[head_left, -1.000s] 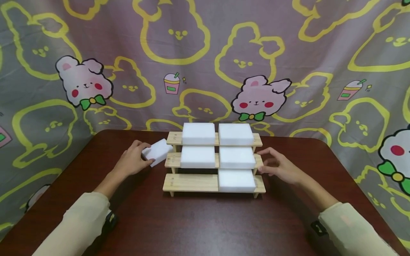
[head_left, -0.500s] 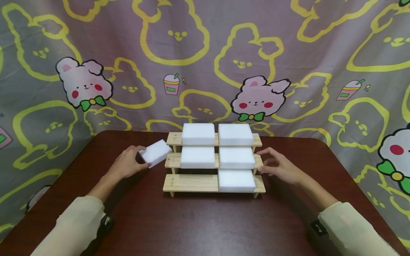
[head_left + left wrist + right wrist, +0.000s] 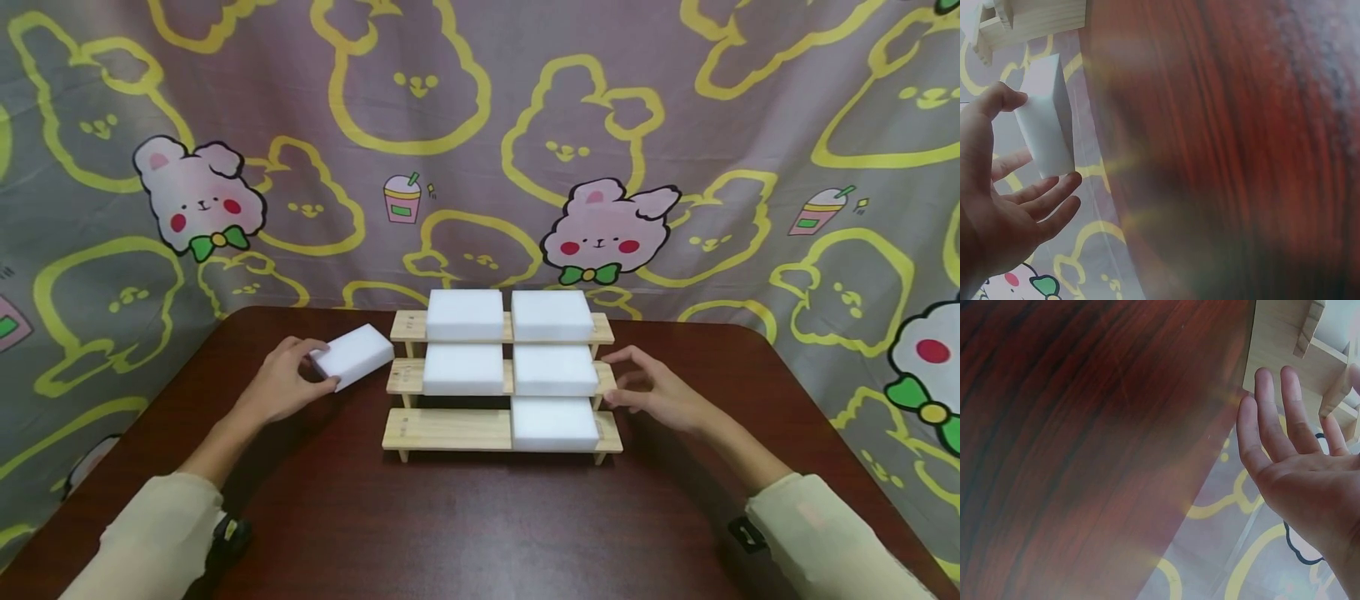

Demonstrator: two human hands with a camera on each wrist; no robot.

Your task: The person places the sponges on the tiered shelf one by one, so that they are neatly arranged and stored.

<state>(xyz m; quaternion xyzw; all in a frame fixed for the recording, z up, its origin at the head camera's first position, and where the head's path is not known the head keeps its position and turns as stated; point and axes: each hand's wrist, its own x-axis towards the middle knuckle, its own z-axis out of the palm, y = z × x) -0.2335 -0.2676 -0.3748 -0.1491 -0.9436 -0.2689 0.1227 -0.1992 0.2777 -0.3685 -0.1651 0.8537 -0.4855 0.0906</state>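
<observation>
My left hand (image 3: 288,379) pinches a white foam block (image 3: 354,357) by its left end, left of the wooden three-tier stand (image 3: 450,429). In the left wrist view, the thumb lies on one side of the foam block (image 3: 1047,119) and fingertips on the other. My right hand (image 3: 660,392) is at the stand's right side, with thumb and index finger on either side of the middle board's end. Seen from the right wrist, the other fingers (image 3: 1266,419) stretch out beside the stand (image 3: 1338,394). Two white blocks sit on each upper tier and one white block (image 3: 555,423) on the bottom tier's right half.
The stand rests on a dark reddish-brown table (image 3: 480,525) with rounded far corners. Bare board shows on the bottom tier's left half. A grey curtain (image 3: 480,167) with yellow outlines and cartoon bunnies hangs behind the table and along its sides.
My left hand has moved left with the foam block, widening the gap between the block and the stand. The right hand and the stand have stayed in place.
</observation>
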